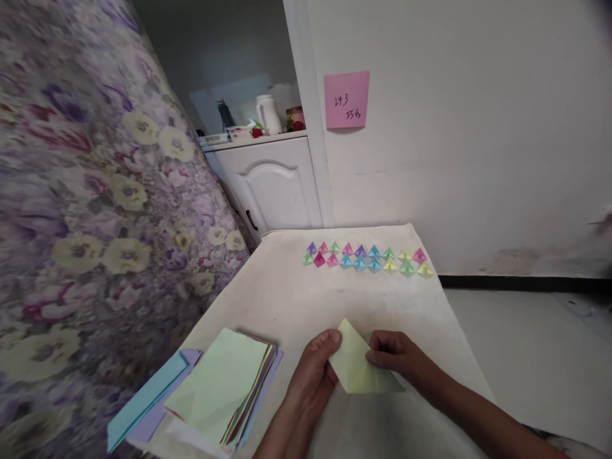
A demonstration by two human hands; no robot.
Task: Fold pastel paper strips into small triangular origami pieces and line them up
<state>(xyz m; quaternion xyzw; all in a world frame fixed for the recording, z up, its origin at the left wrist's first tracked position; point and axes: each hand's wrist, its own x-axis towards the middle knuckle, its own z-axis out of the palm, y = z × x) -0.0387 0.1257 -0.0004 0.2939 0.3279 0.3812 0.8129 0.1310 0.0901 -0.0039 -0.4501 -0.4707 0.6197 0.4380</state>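
Observation:
A pale yellow sheet of paper [356, 363], folded into a pointed shape, is held between both hands over the near part of the table. My left hand [319, 360] grips its left edge, thumb on top and fingers behind. On its right side, my right hand [389, 350] pinches the paper between thumb and fingers. The fingertips behind the sheet are hidden. Farther back, small folded paper pieces [359, 262] in pink, blue, green, yellow and purple lie in two rows.
A stack of coloured paper [222, 382], pale green on top, lies at left beside blue folded paper [148, 395]. The table [268, 287] meets a floral curtain [119, 223] on the left. Behind are a white cabinet [277, 185] and a wall with a pink note [347, 102].

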